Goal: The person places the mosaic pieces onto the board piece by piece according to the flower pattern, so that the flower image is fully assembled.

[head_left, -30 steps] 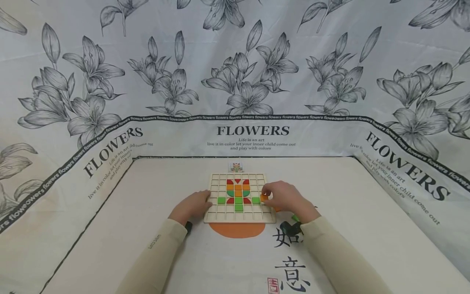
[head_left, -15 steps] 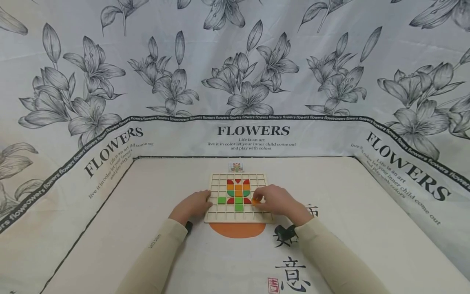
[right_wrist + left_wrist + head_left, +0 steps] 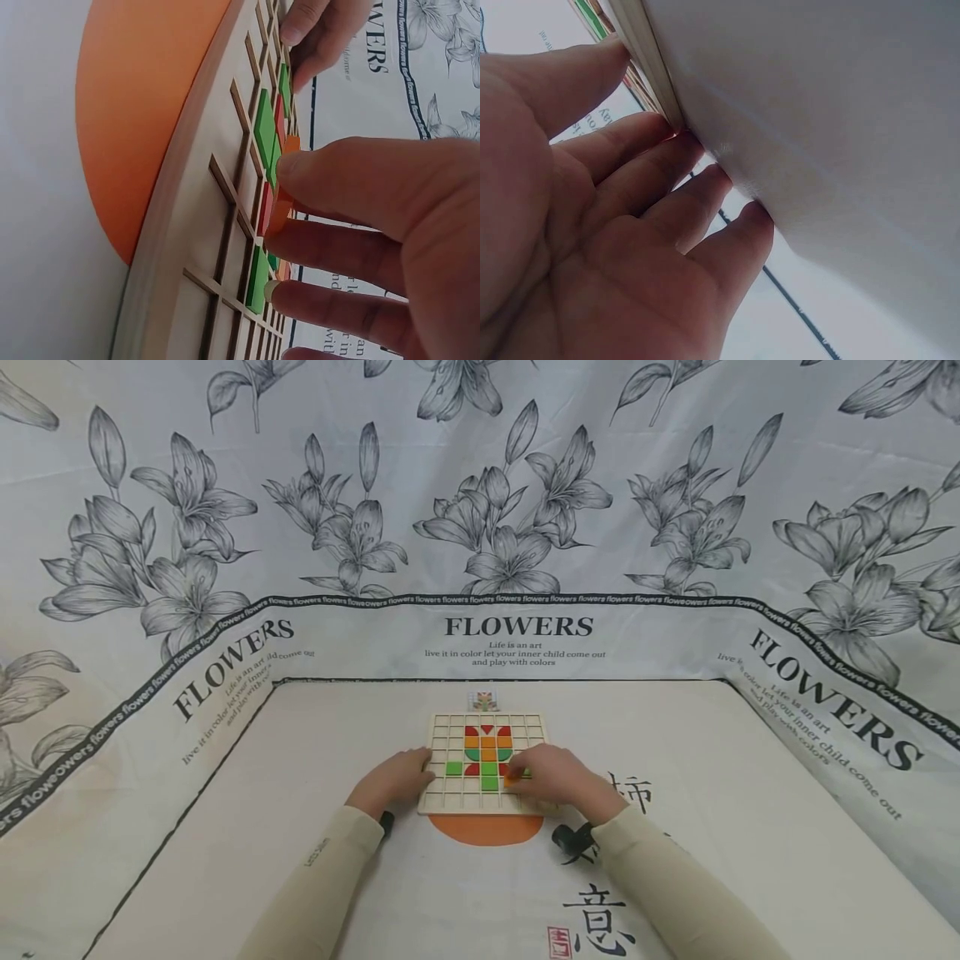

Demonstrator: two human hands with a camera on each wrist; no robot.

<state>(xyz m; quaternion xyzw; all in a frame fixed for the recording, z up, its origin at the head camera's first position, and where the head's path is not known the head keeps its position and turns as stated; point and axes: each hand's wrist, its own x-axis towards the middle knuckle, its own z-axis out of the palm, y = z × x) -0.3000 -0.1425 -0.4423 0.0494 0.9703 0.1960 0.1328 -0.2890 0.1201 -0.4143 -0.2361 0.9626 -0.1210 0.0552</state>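
Observation:
A wooden grid board [image 3: 450,802] lies on the table, with red, orange and green tiles set in several cells. My right hand [image 3: 558,774] is over the right half of the board. Between thumb and forefinger it pinches an orange tile [image 3: 282,202], just above the cells beside the green tiles [image 3: 265,129]. A green square tile [image 3: 258,280] sits in a cell beside the right fingertips. At the board's left side, my left hand [image 3: 393,779] touches the edge [image 3: 649,64] with thumb and fingertips, the fingers loosely extended.
Behind the board stands a small pattern card [image 3: 482,701]. A printed orange shape [image 3: 486,829] shows on the cloth at the board's near edge. Black printed characters [image 3: 597,920] run down the cloth at right. A flower-printed cloth [image 3: 517,527] rises behind the table.
Carrying the orange tile, my right hand has moved left and slightly nearer over the board, from its right edge toward the green middle tiles. The left hand has stayed at the edge.

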